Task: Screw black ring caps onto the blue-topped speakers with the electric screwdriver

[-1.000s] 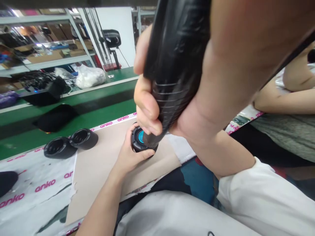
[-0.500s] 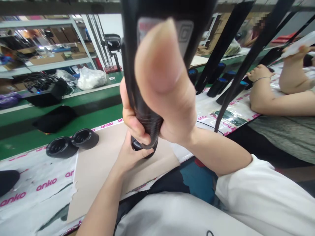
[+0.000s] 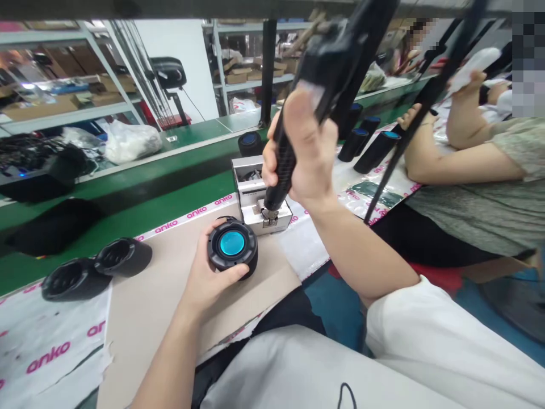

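Note:
My left hand (image 3: 208, 270) is wrapped round a black cylindrical speaker (image 3: 252, 258) that stands upright on the cardboard sheet (image 3: 157, 301). A shiny blue disc (image 3: 232, 243) fills the middle of its top face. My right hand (image 3: 309, 147) grips a black electric screwdriver (image 3: 283, 170), thumb toward me. Its lower end points down at the front of a small metal screw feeder (image 3: 251, 193), just behind the speaker. Whether the bit touches the feeder is too small to tell.
Two hollow black cylinder housings (image 3: 123, 257) lie to the left. More blue-topped cylinders (image 3: 377, 152) stand at the right, near a co-worker's arm (image 3: 451, 165). A dark slanting bar (image 3: 400, 153) crosses the right side. A green ledge (image 3: 191, 187) runs behind the work surface.
My right hand has moved the screwdriver away from above the speaker, back to the screw feeder. The speaker's blue top and the feeder have come into view. My left hand keeps its hold.

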The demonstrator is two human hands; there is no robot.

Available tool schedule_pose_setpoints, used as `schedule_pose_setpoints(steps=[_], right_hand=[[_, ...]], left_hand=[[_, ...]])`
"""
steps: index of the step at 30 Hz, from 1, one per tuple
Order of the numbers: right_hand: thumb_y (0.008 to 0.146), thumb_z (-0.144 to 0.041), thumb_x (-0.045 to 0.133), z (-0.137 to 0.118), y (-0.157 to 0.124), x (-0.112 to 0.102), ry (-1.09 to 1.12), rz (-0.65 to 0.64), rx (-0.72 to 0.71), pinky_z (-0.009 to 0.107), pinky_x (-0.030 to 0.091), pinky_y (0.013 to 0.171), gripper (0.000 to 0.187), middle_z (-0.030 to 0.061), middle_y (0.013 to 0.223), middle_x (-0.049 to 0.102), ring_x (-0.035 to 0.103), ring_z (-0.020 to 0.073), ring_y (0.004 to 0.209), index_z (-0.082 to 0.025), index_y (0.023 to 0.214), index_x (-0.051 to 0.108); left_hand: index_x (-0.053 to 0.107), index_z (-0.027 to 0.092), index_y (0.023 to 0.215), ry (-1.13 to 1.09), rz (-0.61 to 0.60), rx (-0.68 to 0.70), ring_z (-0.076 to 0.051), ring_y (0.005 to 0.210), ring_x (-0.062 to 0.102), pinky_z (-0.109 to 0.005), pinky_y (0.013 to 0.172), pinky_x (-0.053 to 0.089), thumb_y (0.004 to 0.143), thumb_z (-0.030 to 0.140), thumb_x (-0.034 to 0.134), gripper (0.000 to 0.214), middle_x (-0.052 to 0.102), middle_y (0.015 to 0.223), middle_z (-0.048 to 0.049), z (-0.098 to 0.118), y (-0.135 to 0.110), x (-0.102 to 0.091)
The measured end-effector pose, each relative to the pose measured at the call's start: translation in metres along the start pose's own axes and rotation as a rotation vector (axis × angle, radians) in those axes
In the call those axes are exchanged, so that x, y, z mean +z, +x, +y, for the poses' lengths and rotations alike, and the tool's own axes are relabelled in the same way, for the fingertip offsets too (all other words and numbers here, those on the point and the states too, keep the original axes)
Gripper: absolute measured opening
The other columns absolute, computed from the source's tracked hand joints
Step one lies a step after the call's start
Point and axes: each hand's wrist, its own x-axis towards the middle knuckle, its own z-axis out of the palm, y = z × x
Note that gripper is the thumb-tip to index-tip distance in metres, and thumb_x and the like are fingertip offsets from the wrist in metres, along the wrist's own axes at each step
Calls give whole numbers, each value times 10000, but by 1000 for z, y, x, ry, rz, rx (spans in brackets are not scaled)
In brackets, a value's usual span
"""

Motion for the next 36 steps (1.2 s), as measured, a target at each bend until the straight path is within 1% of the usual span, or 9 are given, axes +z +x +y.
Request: schedule_pose_setpoints(steps=[5, 8, 19, 23, 26, 29, 31, 33, 36], right_hand=[[891, -872, 665, 47, -3, -5, -52, 157, 13, 280, 277, 388, 651, -87, 488, 474, 430, 116, 371, -263, 742, 489], [925, -878, 609, 50, -8, -4, -43, 170, 17, 268, 266, 377, 655, -83, 510, 463, 411, 106, 379, -258, 744, 500], [829, -961, 635, 51, -6, -8, -29, 138, 26, 256, 273, 353, 717, -87, 509, 466, 406, 96, 369, -258, 757, 521], [862, -922, 652, 55, -10, -15, 4, 32, 55, 255, 292, 327, 695, -71, 502, 482, 424, 108, 354, -251, 733, 521], [864, -859, 725, 42, -9, -14, 70, -19, 106, 267, 315, 307, 661, -54, 503, 526, 448, 119, 343, -243, 720, 530], [917, -778, 717, 10, -2, 1, 222, 47, -44, 250, 329, 319, 578, -64, 531, 531, 445, 104, 367, -232, 783, 583], [1022, -709, 607, -14, 4, 18, 255, -81, -95, 244, 420, 382, 518, -56, 560, 565, 504, 117, 432, -225, 840, 596], [1089, -728, 447, -32, 9, 38, 285, -251, -14, 242, 502, 453, 574, -53, 583, 587, 553, 124, 499, -217, 866, 580], [1136, -696, 209, -44, 11, 68, 377, -346, 140, 194, 428, 404, 653, -80, 484, 511, 477, 97, 400, -217, 839, 540]], left_hand=[[595, 259, 1425, 19, 34, 40, -336, 1311, 729, -436, 1089, 600, 700, 553, 1005, 884, 696, 1466, -133, 0, -1, -1], [605, 263, 1421, 14, 40, 58, -325, 1278, 744, -419, 1059, 610, 695, 539, 1015, 878, 708, 1439, -120, 0, -1, 0], [597, 270, 1452, 15, 35, 48, -321, 1321, 718, -406, 1096, 576, 711, 519, 1011, 885, 687, 1475, -115, -3, -4, -2], [612, 277, 1449, 4, 32, 83, -306, 1306, 734, -388, 1084, 587, 707, 499, 1022, 876, 706, 1458, -99, -4, -3, -2], [621, 281, 1445, -3, 29, 89, -301, 1292, 745, -382, 1071, 597, 709, 497, 1023, 866, 719, 1445, -95, -3, -3, -1], [623, 284, 1443, -23, 24, 74, -304, 1297, 743, -386, 1075, 594, 708, 514, 1022, 868, 719, 1451, -95, -2, -3, 1], [620, 283, 1442, -37, 23, 65, -312, 1312, 733, -397, 1092, 586, 698, 519, 1027, 880, 715, 1457, -97, -2, -4, 1], [607, 277, 1442, -45, 27, 39, -314, 1288, 740, -404, 1079, 591, 687, 512, 1034, 899, 727, 1424, -97, -2, -5, 1], [597, 253, 1417, -56, 32, -9, -307, 1187, 766, -402, 999, 618, 671, 511, 1040, 905, 753, 1334, -97, -1, -5, 1]])
